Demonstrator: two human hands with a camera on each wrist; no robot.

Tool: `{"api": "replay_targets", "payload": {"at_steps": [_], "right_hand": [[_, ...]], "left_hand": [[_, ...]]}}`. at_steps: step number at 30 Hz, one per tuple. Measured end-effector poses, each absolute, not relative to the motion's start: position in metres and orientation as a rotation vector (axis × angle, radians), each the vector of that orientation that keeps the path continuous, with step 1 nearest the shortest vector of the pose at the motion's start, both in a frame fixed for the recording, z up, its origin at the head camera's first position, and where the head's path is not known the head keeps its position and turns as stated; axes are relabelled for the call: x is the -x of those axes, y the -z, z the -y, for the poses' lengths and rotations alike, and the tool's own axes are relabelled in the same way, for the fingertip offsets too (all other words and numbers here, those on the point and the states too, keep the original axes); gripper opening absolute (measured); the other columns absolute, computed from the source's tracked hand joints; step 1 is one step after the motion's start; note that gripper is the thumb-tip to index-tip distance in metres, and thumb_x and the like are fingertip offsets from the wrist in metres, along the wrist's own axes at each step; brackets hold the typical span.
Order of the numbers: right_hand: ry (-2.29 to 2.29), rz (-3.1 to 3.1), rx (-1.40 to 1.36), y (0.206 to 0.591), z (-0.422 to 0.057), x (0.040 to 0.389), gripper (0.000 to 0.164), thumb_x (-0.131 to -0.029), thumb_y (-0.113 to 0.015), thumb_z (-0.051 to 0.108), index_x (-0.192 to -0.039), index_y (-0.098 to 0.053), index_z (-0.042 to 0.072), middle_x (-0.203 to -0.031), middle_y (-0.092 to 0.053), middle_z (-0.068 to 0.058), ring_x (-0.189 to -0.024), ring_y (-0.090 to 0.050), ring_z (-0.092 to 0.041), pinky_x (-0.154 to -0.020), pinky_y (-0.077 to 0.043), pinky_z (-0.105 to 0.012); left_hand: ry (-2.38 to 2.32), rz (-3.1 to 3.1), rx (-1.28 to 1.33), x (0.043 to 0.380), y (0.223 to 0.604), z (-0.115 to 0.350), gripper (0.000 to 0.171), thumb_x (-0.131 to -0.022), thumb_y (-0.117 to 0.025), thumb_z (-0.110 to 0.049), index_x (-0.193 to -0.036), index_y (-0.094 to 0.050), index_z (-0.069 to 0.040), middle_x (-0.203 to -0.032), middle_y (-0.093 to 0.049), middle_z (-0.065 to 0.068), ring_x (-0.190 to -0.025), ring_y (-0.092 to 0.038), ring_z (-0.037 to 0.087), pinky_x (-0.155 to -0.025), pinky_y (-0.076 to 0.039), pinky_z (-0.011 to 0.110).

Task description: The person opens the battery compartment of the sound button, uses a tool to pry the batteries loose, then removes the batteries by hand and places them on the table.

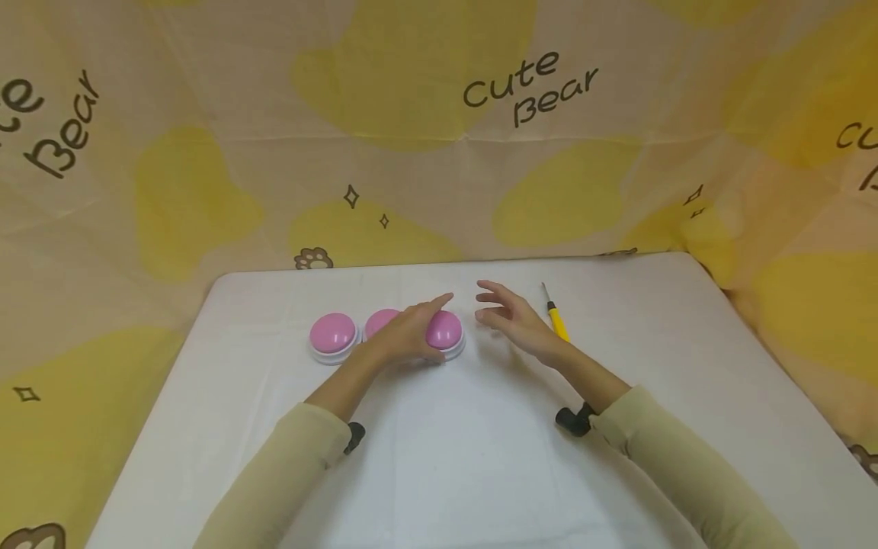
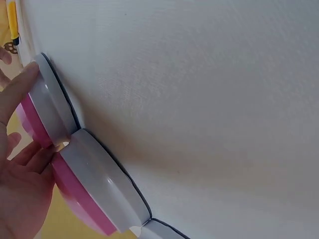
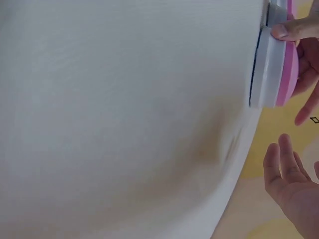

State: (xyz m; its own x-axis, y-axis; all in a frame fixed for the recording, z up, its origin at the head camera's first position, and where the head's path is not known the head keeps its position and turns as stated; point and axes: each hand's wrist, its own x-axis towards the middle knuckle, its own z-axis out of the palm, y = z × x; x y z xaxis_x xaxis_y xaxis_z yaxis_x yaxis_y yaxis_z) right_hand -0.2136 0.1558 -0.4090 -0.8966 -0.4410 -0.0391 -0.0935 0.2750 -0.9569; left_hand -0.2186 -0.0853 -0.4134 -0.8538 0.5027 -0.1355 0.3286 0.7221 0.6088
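Observation:
Three pink-domed push buttons on white round bases stand in a row on the white table. My left hand (image 1: 410, 334) grips the right-end button (image 1: 446, 330), its thumb pressed to the near side of the base and its fingers behind. The middle button (image 1: 381, 322) is partly hidden by that hand, while the left-end button (image 1: 332, 333) shows whole. In the left wrist view the gripped button (image 2: 52, 107) sits right beside the middle button (image 2: 99, 184). My right hand (image 1: 517, 322) hovers to the right of the row, fingers loosely bent, holding nothing.
A yellow-handled screwdriver (image 1: 557, 322) lies behind the right forearm, its shaft pointing to the table's back edge. The white table (image 1: 439, 473) ends at a hanging yellow and cream cloth (image 1: 411, 175) printed with words. Each wrist carries a small black camera (image 1: 575, 421).

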Motion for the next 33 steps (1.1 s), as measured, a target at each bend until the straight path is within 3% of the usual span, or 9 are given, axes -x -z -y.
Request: {"api": "replay_targets", "payload": {"at_steps": [12,21,26,33], "right_hand": [[1.819,-2.212,0.478,0.411,-0.148,0.216,0.058,-0.100,-0.059,0.019,-0.153,-0.035,0.012,-0.147,-0.044,-0.026,-0.124,-0.055,-0.037,-0.102,-0.043,-0.055],[1.921,-2.175,0.478,0.408,-0.145,0.214,0.053,-0.101,-0.055,0.015,-0.151,-0.037,0.009,-0.145,-0.045,-0.028,-0.123,-0.055,-0.041,-0.100,-0.044,-0.055],[1.958,-2.197,0.473,0.409,-0.146,0.214,0.051,-0.102,-0.053,0.014,-0.151,-0.038,0.008,-0.142,-0.049,-0.024,-0.124,-0.054,-0.040,-0.098,-0.048,-0.047],[2.004,-2.178,0.448,0.410,-0.145,0.213,0.048,-0.103,-0.053,0.016,-0.149,-0.042,0.010,-0.141,-0.052,-0.020,-0.122,-0.056,-0.035,-0.096,-0.050,-0.038]], "left_hand": [[-0.929,-2.642,-0.708,0.218,0.415,0.085,0.102,-0.076,-0.088,-0.024,-0.158,-0.028,-0.019,-0.152,-0.044,0.010,-0.137,-0.044,0.027,-0.109,-0.038,0.046],[-1.129,-2.678,-0.739,0.214,0.405,0.084,0.097,-0.074,-0.087,-0.032,-0.154,-0.035,-0.020,-0.138,-0.056,0.005,-0.121,-0.056,0.021,-0.096,-0.050,0.042],[-1.239,-2.645,-0.721,0.213,0.403,0.086,0.094,-0.074,-0.087,-0.029,-0.153,-0.036,-0.022,-0.133,-0.058,0.004,-0.118,-0.056,0.019,-0.095,-0.050,0.039],[-1.431,-2.555,-0.629,0.210,0.401,0.091,0.093,-0.074,-0.088,-0.025,-0.152,-0.038,-0.026,-0.136,-0.057,0.007,-0.127,-0.053,0.027,-0.096,-0.050,0.043]]}}
